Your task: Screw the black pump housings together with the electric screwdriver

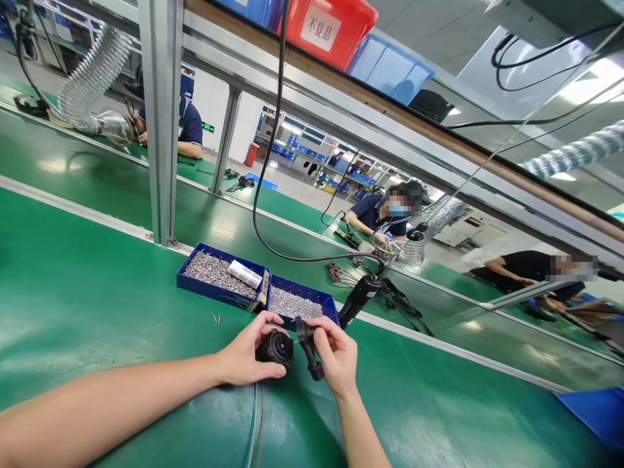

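My left hand (pixel 251 351) is wrapped around a black cylindrical housing (pixel 275 350) whose round end with a central hole faces me. Thin coloured wires (pixel 254 422) run from below that hand toward the bottom of the view. Close beside the housing, my right hand (pixel 336 356) pinches a black bracket-like part (pixel 308 351) with a knob at its lower end. The two black parts are near each other; whether they touch is unclear. Right behind my hands stand a blue tray of long screws (pixel 182 281) and a blue tray of small metal pieces (pixel 331 307).
A black electric screwdriver (pixel 359 300) with a cable leans beside the trays. Two loose screws (pixel 217 318) lie on the green table (pixel 97 312). A metal post (pixel 163 130) rises at the left. Co-workers sit across the bench, and a red bin (pixel 336 32) rests on the shelf above.
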`<state>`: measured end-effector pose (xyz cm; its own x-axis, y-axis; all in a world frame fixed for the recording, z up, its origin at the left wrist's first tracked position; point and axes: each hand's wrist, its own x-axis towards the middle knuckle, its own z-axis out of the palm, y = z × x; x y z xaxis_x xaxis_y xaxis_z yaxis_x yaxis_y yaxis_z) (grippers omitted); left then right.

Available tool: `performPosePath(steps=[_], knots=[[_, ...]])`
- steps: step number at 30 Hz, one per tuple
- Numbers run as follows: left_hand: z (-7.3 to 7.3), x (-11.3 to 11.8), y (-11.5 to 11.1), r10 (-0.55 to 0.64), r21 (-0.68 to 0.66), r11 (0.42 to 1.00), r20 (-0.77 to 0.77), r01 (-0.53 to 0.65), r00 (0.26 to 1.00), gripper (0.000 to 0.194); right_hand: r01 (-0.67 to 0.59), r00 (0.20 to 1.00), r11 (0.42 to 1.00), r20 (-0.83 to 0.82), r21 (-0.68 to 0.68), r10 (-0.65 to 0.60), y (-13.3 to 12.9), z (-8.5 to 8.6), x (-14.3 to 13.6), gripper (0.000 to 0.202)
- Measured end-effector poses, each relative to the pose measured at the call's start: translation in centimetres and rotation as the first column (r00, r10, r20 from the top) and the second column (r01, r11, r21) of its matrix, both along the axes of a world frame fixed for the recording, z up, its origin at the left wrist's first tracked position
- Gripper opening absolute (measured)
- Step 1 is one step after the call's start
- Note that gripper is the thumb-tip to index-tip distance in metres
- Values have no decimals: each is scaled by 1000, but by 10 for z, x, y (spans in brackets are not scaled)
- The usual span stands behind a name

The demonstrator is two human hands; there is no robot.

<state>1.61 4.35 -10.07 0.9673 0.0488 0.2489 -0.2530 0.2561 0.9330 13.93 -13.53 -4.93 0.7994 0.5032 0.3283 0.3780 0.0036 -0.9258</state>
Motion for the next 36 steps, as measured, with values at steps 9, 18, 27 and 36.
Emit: performPosePath(steps=[9,18,27,36], knots=[[-7,2,-1,23,77,997,-22,-21,999,82,18,942,999,-335,51,1,4,-8,10,48],[-9,4,-2,68,77,995,-37,-65,997,80,-96,975,987,187,-126,119,-4,-5,8,22],[-13,7,-1,82,51,996,-60,-79,995,77,-179,801,958,532,-223,274,-3,-6,-5,18],[-13,7,-2,90,46,995,-41,-88,995,76,-185,798,951,527,-246,292,1,-8,-2,18]])
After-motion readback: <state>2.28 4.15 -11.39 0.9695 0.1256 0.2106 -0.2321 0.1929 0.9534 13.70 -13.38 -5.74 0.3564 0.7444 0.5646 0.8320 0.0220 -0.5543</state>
